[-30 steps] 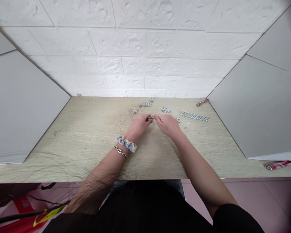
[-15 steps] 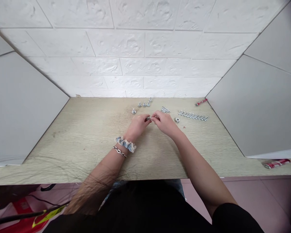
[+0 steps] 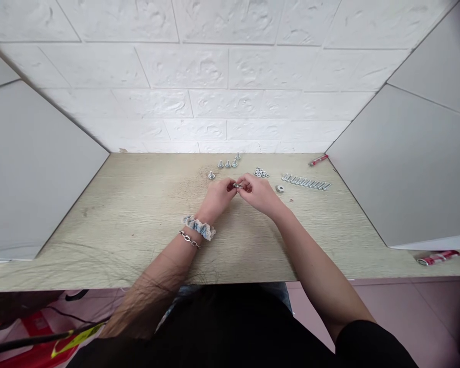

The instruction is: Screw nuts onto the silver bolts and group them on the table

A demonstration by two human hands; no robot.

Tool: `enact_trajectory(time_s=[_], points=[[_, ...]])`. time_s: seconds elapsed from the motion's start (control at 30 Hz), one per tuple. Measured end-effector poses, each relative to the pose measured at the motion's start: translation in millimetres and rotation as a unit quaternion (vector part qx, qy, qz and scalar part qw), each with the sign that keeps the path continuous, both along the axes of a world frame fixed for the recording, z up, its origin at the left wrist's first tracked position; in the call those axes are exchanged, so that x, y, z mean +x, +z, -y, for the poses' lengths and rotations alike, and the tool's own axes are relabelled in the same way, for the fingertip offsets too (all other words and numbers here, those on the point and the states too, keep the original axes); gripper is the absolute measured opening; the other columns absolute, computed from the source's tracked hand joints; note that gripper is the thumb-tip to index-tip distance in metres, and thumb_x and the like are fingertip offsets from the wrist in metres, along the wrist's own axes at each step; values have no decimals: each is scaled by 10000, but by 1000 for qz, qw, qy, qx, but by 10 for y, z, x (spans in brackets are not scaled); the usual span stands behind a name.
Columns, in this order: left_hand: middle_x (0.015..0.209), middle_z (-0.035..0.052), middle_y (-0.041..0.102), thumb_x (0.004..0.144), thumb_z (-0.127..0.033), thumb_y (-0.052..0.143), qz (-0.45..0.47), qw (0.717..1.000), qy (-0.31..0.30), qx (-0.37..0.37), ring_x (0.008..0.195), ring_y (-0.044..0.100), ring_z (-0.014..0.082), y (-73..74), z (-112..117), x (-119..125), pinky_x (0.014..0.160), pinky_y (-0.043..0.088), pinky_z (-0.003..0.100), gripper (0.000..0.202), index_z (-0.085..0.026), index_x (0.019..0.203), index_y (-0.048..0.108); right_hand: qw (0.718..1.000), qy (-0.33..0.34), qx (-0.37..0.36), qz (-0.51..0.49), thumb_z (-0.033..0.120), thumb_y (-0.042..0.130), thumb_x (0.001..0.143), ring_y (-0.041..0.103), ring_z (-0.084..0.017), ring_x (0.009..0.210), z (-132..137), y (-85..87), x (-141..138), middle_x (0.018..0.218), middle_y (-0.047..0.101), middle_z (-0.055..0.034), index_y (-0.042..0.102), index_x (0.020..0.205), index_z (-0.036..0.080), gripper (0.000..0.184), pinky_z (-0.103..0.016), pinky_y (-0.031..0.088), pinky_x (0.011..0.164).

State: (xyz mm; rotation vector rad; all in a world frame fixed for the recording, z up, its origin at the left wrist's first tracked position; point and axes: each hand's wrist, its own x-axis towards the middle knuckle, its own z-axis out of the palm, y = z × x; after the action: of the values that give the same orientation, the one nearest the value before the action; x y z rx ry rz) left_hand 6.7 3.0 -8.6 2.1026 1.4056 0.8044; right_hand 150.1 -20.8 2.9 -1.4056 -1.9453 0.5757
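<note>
Over the middle of the table, my left hand point(image 3: 219, 197) and my right hand point(image 3: 257, 193) meet fingertip to fingertip. Between them shows a small shiny metal bolt point(image 3: 236, 186), partly covered by the fingers. Thumb and fingers of both hands pinch it, the left from one end and the right from the other. Whether a nut sits on it is too small to tell. Just beyond my left hand a bolt with a broad round base point(image 3: 211, 175) stands upright. A cluster of nuts point(image 3: 261, 173) and a thick metal ring point(image 3: 279, 189) lie near my right hand.
Several similar upright bolts point(image 3: 228, 164) stand near the white brick wall point(image 3: 207, 107). A slanted row of loose bolts point(image 3: 305, 182) lies to the right. Two red cylinders point(image 3: 318, 160) lie at the right side. Grey panels point(image 3: 425, 168) flank the wooden table point(image 3: 118, 209).
My right hand's fingers have shifted around the bolt, and more of the metal now shows between the fingertips. The parts on the table have stayed put.
</note>
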Motion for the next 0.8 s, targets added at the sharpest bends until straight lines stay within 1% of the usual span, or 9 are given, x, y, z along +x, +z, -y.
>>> enact_trajectory(time_s=[0.1,0.17,0.23,0.33,0.43,0.53,0.67,0.8], points=[[728,18,632,755,-197,529,12,1000,3,0,666,558,136,-3,4,2,662,426,249,178,-163,898,629,1000,7,16,-5,141,478,728,513,-116,673,-21,-26,1,751,569,7,543,842,185,139,-225,392,641],[742,13,633,755,-169,525,29,1000,-10,4,666,561,130,-10,11,1,670,432,244,245,-172,986,606,1000,8,24,-8,125,476,723,517,-121,683,-37,-40,-1,771,573,-1,550,829,181,140,-232,397,647],[759,7,636,760,-147,515,42,998,-32,13,671,562,123,-20,16,-2,678,433,236,285,-185,1032,592,999,7,33,-6,113,479,722,520,-126,694,-52,-49,-3,774,576,-5,555,817,178,139,-238,400,657],[752,4,638,769,-150,511,37,998,-48,23,672,560,123,-30,17,-5,681,430,232,234,-186,972,623,999,6,42,9,114,489,735,517,-135,703,-64,-50,-2,767,578,-7,565,811,176,124,-248,398,667],[738,6,640,774,-173,516,28,998,-44,21,664,557,128,-28,16,-1,662,426,228,199,-180,929,641,998,15,46,31,143,491,771,519,-146,732,-55,-41,2,791,587,-15,570,826,179,103,-259,390,679],[732,5,642,775,-186,519,23,998,-54,29,661,555,127,-19,22,7,666,420,227,196,-184,919,652,998,24,40,53,185,474,816,525,-156,780,-31,-25,7,838,600,-24,569,851,183,102,-268,380,697],[721,5,642,772,-187,517,8,998,-60,29,650,551,126,-15,26,18,658,412,229,213,-182,934,655,996,14,28,85,207,454,842,524,-158,776,-12,-5,10,849,605,-31,570,864,179,121,-271,367,683],[707,1,637,778,-225,521,19,998,-58,27,630,542,120,-16,29,33,629,405,223,203,-182,922,657,997,5,24,72,206,469,837,528,-155,766,-25,3,9,835,615,-26,576,840,181,110,-263,362,676]])
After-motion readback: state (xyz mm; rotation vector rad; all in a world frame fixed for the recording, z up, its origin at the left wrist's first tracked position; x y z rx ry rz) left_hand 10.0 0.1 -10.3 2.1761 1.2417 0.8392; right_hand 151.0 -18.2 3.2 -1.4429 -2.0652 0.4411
